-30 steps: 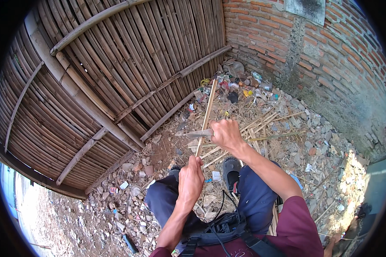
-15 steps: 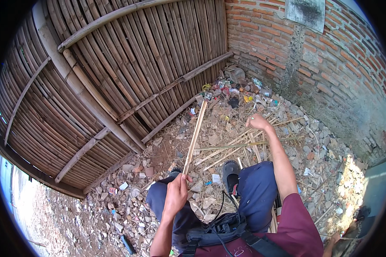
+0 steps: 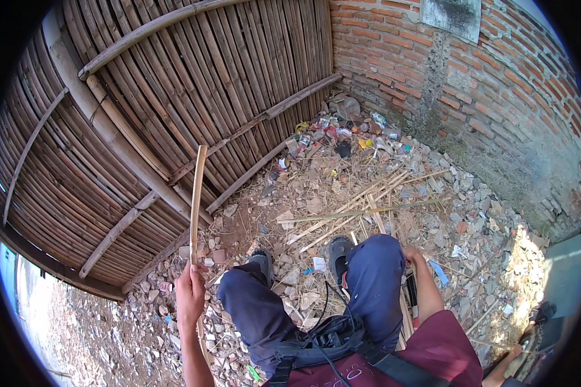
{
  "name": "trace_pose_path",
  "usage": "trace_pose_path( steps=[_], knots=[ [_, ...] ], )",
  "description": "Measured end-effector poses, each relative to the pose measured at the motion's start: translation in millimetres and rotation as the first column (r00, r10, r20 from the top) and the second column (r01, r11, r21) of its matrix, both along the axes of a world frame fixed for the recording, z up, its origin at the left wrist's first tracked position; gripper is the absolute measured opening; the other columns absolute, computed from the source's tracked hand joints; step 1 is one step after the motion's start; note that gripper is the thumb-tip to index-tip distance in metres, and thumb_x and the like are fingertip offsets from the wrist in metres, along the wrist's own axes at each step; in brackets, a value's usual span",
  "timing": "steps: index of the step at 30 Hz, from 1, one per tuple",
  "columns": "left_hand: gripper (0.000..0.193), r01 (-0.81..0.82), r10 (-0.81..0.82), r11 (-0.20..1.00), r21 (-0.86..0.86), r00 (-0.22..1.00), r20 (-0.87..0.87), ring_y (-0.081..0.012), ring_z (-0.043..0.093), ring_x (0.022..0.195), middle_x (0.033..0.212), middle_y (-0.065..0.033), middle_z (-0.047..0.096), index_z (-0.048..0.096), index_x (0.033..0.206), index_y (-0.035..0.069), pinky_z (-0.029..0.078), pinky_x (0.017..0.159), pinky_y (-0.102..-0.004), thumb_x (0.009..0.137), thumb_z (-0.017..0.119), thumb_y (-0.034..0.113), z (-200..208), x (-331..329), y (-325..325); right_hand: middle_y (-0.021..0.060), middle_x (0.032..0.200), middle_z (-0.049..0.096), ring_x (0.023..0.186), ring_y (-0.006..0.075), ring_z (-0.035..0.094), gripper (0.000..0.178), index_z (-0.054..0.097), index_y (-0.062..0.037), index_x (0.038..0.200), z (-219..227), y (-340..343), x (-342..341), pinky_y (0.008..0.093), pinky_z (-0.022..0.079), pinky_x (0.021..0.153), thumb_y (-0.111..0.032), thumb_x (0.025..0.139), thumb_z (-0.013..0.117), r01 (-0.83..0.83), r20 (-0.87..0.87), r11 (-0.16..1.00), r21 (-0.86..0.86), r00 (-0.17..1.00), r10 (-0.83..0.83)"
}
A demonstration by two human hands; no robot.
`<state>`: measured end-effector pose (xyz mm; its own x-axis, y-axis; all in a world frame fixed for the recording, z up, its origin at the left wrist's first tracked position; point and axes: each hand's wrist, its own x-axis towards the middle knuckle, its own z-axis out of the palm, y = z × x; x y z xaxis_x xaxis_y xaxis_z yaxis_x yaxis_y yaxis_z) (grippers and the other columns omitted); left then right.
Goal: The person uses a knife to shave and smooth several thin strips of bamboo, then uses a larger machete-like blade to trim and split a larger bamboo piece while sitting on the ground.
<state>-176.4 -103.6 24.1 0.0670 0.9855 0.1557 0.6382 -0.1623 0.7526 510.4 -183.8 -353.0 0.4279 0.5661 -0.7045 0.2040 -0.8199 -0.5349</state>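
My left hand (image 3: 190, 293) is closed around a long, pale split-bamboo strip (image 3: 197, 200). The strip stands nearly upright out of my fist, with its lower end running down beside my forearm. My right hand (image 3: 412, 255) is down at the outer side of my right knee, which hides part of it; whether its fingers hold anything is not visible. Just below that hand, more bamboo strips (image 3: 405, 322) lie along my right leg. Several cut strips (image 3: 348, 222) are scattered on the ground ahead of my feet, with a greener one (image 3: 381, 209) across them.
A bamboo-slat wall (image 3: 206, 90) rises at the left and meets a brick wall (image 3: 394, 45) at the far corner. Litter (image 3: 336, 132) is heaped there. Stones and rubble (image 3: 219, 316) cover the ground. Part of another person's arm (image 3: 503, 369) shows at the lower right.
My left hand has moved left with the bamboo strip, now outside my left knee. My right hand has drawn back from above the scattered strips to beside my right knee.
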Motion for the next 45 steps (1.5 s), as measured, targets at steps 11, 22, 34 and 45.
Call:
trace_pose_path(
  steps=[11, 22, 34, 45],
  knots=[
    [0.021, 0.319, -0.187, 0.891, 0.324, 0.907, -0.377, -0.0523, 0.06, 0.074, 0.073, -0.0287, 0.06, 0.054, 0.104, 0.0, 0.045, 0.066, -0.058, 0.11, 0.048, 0.02, -4, 93, 155, 0.0149, 0.068, 0.067, 0.041, 0.0178, 0.049, 0.035, 0.071, 0.0043, 0.116, -115, -180, -68, 0.0353, 0.04, 0.04, -0.012, 0.099, 0.045, 0.223, -0.272, 0.975, 0.006, 0.938, -0.213],
    [0.052, 0.4, -0.156, 0.879, 0.261, 0.757, -0.634, -0.0434, 0.065, 0.114, 0.124, -0.0237, 0.065, 0.047, 0.152, 0.012, 0.051, 0.099, -0.0558, 0.104, 0.056, 0.029, -56, 194, 276, 0.013, 0.074, 0.072, 0.049, 0.019, 0.058, 0.036, 0.076, -0.0046, 0.114, -96, -200, -78, 0.0351, 0.046, 0.046, -0.018, 0.099, 0.046, 0.269, -0.109, 0.96, 0.074, 0.959, -0.26],
    [0.064, 0.267, -0.696, 0.706, -0.656, 0.432, -0.573, -0.0375, 0.058, 0.134, 0.147, -0.0202, 0.06, 0.058, 0.146, 0.011, 0.049, 0.11, -0.0462, 0.096, 0.063, 0.05, -197, 147, 260, 0.0209, 0.107, 0.075, 0.108, 0.0421, 0.07, 0.027, 0.071, -0.0169, 0.117, -123, -228, -123, 0.0483, 0.052, 0.096, -0.035, 0.099, 0.06, 0.141, 0.408, 0.99, 0.016, 0.903, -0.135],
    [0.039, 0.298, -0.669, 0.566, -0.769, 0.711, -0.217, -0.0193, 0.075, 0.097, 0.108, -0.0084, 0.077, 0.069, 0.126, 0.009, 0.061, 0.078, -0.0383, 0.104, 0.057, 0.04, -204, 115, 268, 0.0311, 0.132, 0.064, 0.127, 0.0427, 0.06, 0.042, 0.062, 0.0019, 0.128, -134, -172, -134, 0.0493, 0.05, 0.106, -0.022, 0.094, 0.06, -0.082, 0.44, 0.986, -0.144, 0.887, 0.138]
  ],
)
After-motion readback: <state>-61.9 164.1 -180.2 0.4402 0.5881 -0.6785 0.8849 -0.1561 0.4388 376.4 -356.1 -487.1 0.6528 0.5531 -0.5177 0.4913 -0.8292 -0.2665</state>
